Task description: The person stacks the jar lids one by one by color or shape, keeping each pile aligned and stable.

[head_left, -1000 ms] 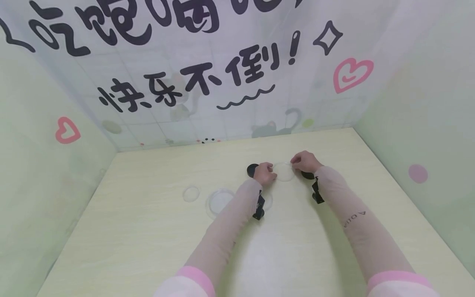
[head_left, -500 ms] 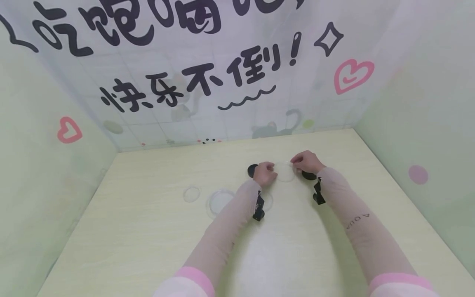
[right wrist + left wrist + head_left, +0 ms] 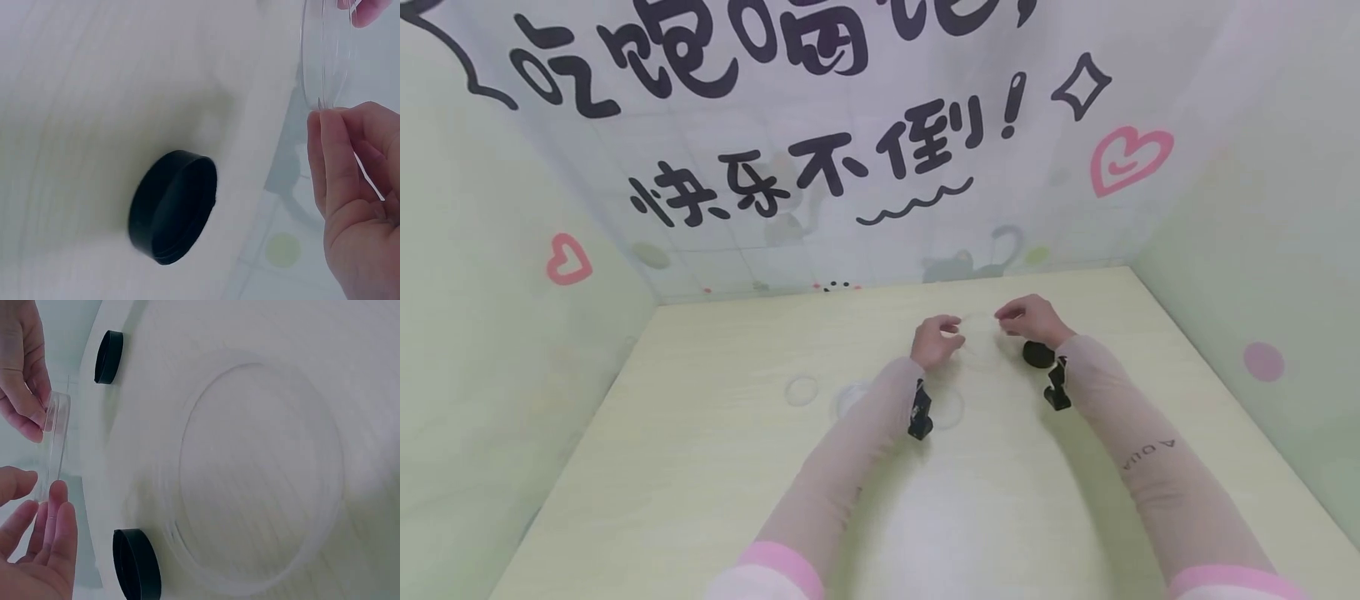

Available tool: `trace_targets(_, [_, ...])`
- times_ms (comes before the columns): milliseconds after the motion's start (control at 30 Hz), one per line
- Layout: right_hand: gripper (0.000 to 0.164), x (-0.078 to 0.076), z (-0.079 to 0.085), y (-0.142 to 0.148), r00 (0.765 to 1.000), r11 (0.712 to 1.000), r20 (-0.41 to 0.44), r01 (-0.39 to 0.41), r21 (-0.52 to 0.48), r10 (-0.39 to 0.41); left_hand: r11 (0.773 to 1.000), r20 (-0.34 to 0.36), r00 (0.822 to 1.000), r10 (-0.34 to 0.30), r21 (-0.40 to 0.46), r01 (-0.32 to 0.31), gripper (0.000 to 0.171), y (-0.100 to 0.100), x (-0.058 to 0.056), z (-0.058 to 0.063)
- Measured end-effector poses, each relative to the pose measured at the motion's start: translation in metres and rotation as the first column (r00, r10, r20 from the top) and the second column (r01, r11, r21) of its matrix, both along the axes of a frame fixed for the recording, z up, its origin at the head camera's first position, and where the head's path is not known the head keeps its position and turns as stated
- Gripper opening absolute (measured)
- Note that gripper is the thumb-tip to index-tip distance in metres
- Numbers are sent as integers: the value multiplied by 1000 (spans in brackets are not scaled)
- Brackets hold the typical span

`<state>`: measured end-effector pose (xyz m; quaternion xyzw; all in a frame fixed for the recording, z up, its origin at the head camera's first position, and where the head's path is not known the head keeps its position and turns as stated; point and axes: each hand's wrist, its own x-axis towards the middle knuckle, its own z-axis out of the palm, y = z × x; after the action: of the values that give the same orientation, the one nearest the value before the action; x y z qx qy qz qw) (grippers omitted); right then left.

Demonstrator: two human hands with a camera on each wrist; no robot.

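A clear, shallow petri dish [image 3: 57,437] is held up off the table between both hands. My left hand [image 3: 936,340] grips one side of its edge with fingers and thumb. The right hand [image 3: 1034,320] pinches the opposite edge, as the right wrist view shows on the dish [image 3: 325,53]. In the head view the dish is faint against the pale background. One black round cap [image 3: 174,207] lies under the right hand. Another black cap [image 3: 137,565], near the left hand in the left wrist view, is hidden in the head view.
A larger clear round dish [image 3: 331,481] lies below the left wrist. Further left on the table [image 3: 700,467] are a small clear ring-shaped piece [image 3: 801,391] and another clear round dish [image 3: 848,395], partly behind the left sleeve. Walls stand at the back and both sides.
Both hands have risen slightly with the petri dish, which rested lower before. The black cap beside the left hand has passed out of sight in the head view, which has shifted a little.
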<state>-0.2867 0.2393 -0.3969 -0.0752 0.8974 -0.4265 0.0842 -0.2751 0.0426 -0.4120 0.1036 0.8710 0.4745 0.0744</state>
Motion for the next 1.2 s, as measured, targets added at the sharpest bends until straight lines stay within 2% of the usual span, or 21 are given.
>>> trace_targets(267, [23, 0, 13, -13, 1000, 999, -22, -6, -32, 5, 998, -2, 1000, -4, 67, 4, 33, -17, -3, 8])
trace_targets(600, [24, -1, 21, -44, 1000, 998, -11, -21, -55, 21, 984, 68, 998, 7, 177, -19, 29, -51, -7, 14])
trace_targets(833, [24, -1, 20, -67, 999, 996, -6, -38, -75, 37, 985, 117, 992, -37, 174, 16, 31, -78, -10, 14])
trace_targets(933, [23, 0, 21, -77, 999, 996, -5, -51, -72, 50, 982, 117, 992, -57, 184, 34, 30, -91, -10, 15])
trace_targets(1000, [24, 2, 22, -84, 998, 996, 5, -57, -69, 57, 983, 128, 989, -68, 176, 45, 30, -98, -4, 25])
trace_targets(1067, [24, 3, 23, -92, 998, 996, 10, -57, -65, 58, 985, 127, 990, -68, 169, 46, 30, -106, -3, 27])
trace_targets(1167, [25, 5, 24, -101, 998, 996, -4, -70, -53, 70, 988, 137, 989, -63, 150, 42, 31, -116, -2, 26])
trace_targets(1200, [25, 5, 23, -104, 997, 996, -10, -73, -49, 73, 989, 132, 990, -59, 141, 40, 31, -119, -4, 22])
